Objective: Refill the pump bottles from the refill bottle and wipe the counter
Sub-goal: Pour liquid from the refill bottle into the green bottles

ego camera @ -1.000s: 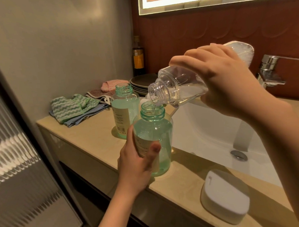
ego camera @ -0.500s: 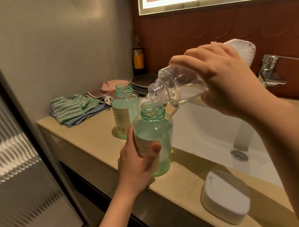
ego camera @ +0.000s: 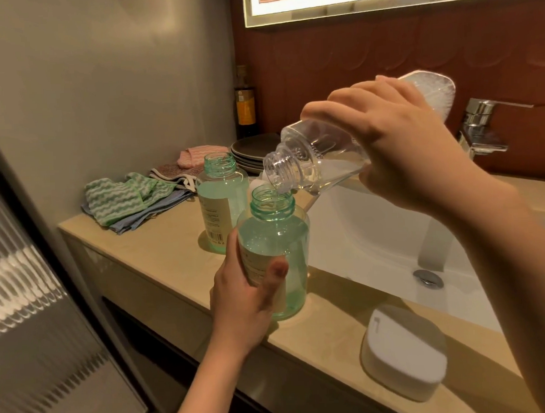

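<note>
Two green-tinted pump bottles stand uncapped on the beige counter [ego camera: 160, 242]. My left hand [ego camera: 247, 298] grips the near pump bottle [ego camera: 276, 246] by its labelled side, close to the counter's front edge. My right hand [ego camera: 397, 151] holds the clear refill bottle [ego camera: 316, 157] tilted steeply, its open mouth just above the near bottle's neck, with clear liquid pooled toward that mouth. The far pump bottle [ego camera: 222, 199] stands behind, partly filled with pale green liquid. No pump heads are visible.
Folded cloths [ego camera: 124, 197], green-striped, blue and pink, lie at the counter's far left by the wall. Dark plates [ego camera: 253, 151] and a brown bottle [ego camera: 245, 104] stand behind. A white sink [ego camera: 376, 242] with a chrome faucet [ego camera: 480, 122] is to the right. A white box [ego camera: 402, 350] sits near the front edge.
My right hand has raised the refill bottle's base slightly, steepening its tilt, and the liquid inside has shifted toward the mouth. My left hand and both pump bottles have stayed put.
</note>
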Demonstrator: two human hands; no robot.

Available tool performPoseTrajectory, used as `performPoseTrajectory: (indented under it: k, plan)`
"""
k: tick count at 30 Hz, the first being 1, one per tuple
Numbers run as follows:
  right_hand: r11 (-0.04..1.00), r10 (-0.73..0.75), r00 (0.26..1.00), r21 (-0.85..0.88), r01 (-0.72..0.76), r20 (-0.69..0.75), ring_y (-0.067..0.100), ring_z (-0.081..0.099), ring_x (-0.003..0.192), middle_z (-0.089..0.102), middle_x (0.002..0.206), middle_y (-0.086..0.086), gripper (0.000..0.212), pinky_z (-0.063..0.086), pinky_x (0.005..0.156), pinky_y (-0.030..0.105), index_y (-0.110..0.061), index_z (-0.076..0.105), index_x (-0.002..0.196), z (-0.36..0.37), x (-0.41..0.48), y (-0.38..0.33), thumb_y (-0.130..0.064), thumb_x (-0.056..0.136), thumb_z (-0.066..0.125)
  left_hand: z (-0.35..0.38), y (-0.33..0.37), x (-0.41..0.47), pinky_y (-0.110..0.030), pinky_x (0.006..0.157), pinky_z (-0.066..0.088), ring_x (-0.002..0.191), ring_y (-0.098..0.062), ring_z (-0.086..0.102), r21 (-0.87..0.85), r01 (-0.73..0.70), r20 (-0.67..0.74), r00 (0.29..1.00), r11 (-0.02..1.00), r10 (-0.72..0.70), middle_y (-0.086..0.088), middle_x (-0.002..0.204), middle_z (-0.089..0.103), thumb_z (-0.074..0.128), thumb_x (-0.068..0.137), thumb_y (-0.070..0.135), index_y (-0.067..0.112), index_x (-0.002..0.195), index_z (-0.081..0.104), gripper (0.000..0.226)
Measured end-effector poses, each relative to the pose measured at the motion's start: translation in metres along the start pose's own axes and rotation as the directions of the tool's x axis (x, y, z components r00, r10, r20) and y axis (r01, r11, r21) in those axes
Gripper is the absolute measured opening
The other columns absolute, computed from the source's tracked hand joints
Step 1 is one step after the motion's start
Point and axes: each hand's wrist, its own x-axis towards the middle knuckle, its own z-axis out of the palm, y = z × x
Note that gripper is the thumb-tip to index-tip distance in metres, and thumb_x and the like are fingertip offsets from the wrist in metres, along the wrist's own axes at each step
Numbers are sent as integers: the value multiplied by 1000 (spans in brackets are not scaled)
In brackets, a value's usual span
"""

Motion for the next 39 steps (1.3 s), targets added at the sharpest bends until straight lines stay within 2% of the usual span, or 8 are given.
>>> performPoseTrajectory:
  k: [6,11,16,22,25,30,34,39]
  plan:
    - [1000,16,1000,-25,-16,-15,35,51,111,57,121,13,77,30,103,49,-19,47,133,-3,0,-2,14,66,62,1,2,0,-35,85,51,101,-7,61,3,-2,-1,1000,1000,2,24,107,61,35,55,96,46,118,41,80]
    - [999,36,999,-39,-36,-7,34,50,113,57,121,12,77,29,104,47,-20,46,134,-3,-1,-3,15,67,60,0,2,0,-41,87,50,103,-13,61,20,-2,9,1000,1000,2,17,109,62,35,56,96,32,127,44,96]
    - [998,52,999,-44,-51,3,32,50,114,57,122,10,78,31,105,47,-22,45,135,-3,-1,-4,13,67,64,0,2,0,-41,86,50,103,-15,60,32,11,5,1000,999,-11,22,108,59,34,56,96,47,118,39,79]
    - [998,49,999,-47,-48,11,33,51,112,57,120,10,79,31,104,47,-21,46,134,-5,-1,-5,14,65,65,0,2,0,-35,87,48,104,-13,58,46,11,19,1000,999,-12,27,108,55,32,55,97,44,123,36,87]
    - [997,43,999,-59,-42,15,34,52,111,58,119,11,78,32,103,48,-20,48,133,-8,1,-6,14,65,64,-1,4,0,-30,86,45,104,-12,57,45,15,24,1000,999,-16,19,108,57,30,54,97,41,127,36,93]
    - [997,43,999,-60,-41,25,34,51,112,58,120,12,76,31,103,47,-20,48,133,-10,2,-7,14,66,62,-2,6,-1,-36,86,49,105,-16,58,55,22,44,999,998,-24,9,113,60,30,53,98,25,135,40,110]
    - [997,32,999,-69,-30,35,34,51,112,57,120,12,76,33,101,47,-20,48,133,-11,3,-7,14,67,63,-3,7,-1,-31,83,46,102,-12,56,63,29,41,999,998,-32,13,109,58,28,52,98,25,136,39,111]
    - [997,3,1000,-83,0,28,35,51,111,58,119,13,72,34,99,48,-19,49,132,-14,5,-6,14,69,60,-2,6,-1,-40,86,49,106,-19,59,73,32,54,998,997,-36,6,114,61,28,53,98,24,135,40,111]
